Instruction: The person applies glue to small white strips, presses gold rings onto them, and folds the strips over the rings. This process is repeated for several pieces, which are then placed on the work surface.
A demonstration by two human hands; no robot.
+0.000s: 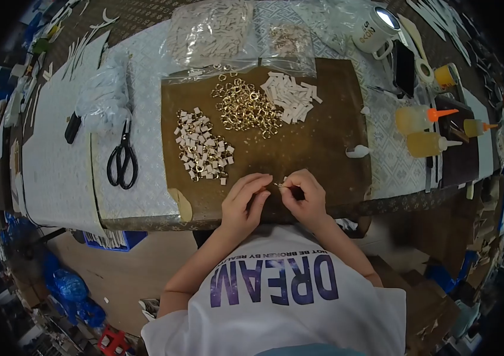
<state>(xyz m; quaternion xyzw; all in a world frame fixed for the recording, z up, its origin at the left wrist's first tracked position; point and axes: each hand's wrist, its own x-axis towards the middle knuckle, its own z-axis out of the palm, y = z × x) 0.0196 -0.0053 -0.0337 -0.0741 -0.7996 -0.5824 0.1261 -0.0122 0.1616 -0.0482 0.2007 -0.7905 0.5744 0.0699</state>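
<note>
My right hand (305,196) pinches a tiny shiny metal piece (279,184) between thumb and fingertips, with a bit of something pale beside it. It looks like one of the small gold rings, but is too small to be sure. My left hand (245,200) is just to its left, fingers curved and thumb apart from the fingertips, with nothing visible in between. Beyond the hands on the brown mat (323,148) lie a heap of gold rings or clasps (243,104), a heap of short white strips (290,98), and a heap of rings fitted with pale tabs (200,145).
Black scissors (122,160) and a plastic bag (103,95) lie left. Clear bags of pale strips (210,32) are at the back. On the right stand a mug (375,32), a phone (404,68), glue bottles (415,120) and a tape roll (423,71).
</note>
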